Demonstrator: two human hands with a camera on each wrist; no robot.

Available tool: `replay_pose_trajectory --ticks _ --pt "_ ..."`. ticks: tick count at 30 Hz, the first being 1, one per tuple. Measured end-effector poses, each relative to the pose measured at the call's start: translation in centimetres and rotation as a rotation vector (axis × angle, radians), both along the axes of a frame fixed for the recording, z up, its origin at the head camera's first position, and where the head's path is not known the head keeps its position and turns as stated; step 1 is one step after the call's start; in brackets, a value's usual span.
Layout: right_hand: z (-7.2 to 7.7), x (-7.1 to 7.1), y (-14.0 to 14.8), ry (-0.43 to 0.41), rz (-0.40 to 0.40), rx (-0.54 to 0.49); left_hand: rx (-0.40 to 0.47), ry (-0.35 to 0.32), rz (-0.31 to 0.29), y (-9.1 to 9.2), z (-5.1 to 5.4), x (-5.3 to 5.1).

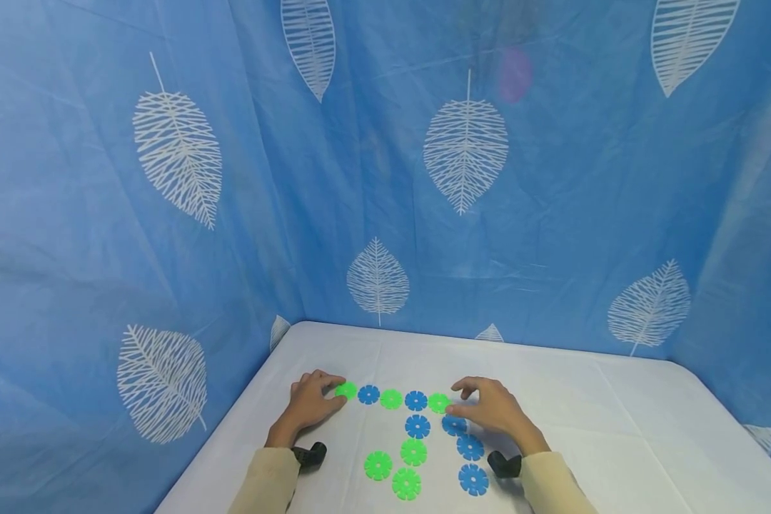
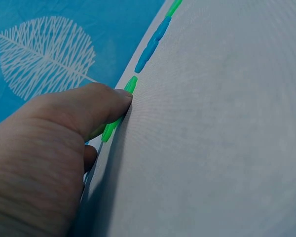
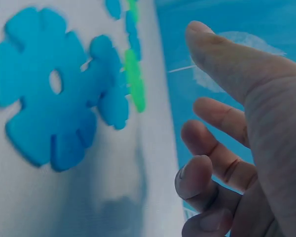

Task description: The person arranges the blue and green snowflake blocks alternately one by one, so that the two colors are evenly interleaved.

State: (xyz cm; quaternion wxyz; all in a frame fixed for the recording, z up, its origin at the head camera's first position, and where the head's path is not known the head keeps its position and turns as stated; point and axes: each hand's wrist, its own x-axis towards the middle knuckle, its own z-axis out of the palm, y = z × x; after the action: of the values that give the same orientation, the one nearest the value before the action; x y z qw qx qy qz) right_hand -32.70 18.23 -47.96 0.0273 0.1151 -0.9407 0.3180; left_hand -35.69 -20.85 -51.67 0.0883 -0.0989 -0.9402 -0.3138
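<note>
Notched discs (image 1: 394, 396) on the surface (image 1: 334, 460), five apparently done in an alternating green-blue row, seven nearer perhaps left to place, with fingers of the left hand (image 1: 311, 401) pinching the leftmost disc (image 1: 348, 390) and those of the right hand (image 1: 493, 408) loosely spread, empty, near the rightmost disc (image 1: 437, 402).

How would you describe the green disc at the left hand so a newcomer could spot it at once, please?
On the white table, find the far row of five discs alternating green and blue. The green disc is at its left end, between the thumb and index finger of the left hand. Unlike the blue disc beside it, it is green, and that hand grips no other disc.
</note>
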Motion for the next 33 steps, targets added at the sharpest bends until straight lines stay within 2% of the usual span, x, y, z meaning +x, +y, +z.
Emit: replay_pose_trajectory --ticks 7,14,19,26,33 --pt "0.2 1.0 0.2 -0.026 -0.069 -0.077 -0.014 -0.001 0.003 -0.1 -0.3 -0.3" --pt "0.7 1.5 0.0 -0.021 -0.121 -0.038 -0.023 0.017 -0.008 -0.2 -0.3 -0.5" --pt "0.3 1.4 0.2 -0.055 -0.081 -0.082 -0.03 0.005 -0.003 -0.2 -0.3 -0.7" --pt "-1.1 1.2 0.6 -0.076 0.043 -0.132 -0.018 -0.011 0.001 -0.2 -0.2 -0.6" --pt "-1.6 1.4 0.7 -0.131 0.062 -0.136 -0.004 -0.009 -0.004 -0.1 -0.1 -0.5"
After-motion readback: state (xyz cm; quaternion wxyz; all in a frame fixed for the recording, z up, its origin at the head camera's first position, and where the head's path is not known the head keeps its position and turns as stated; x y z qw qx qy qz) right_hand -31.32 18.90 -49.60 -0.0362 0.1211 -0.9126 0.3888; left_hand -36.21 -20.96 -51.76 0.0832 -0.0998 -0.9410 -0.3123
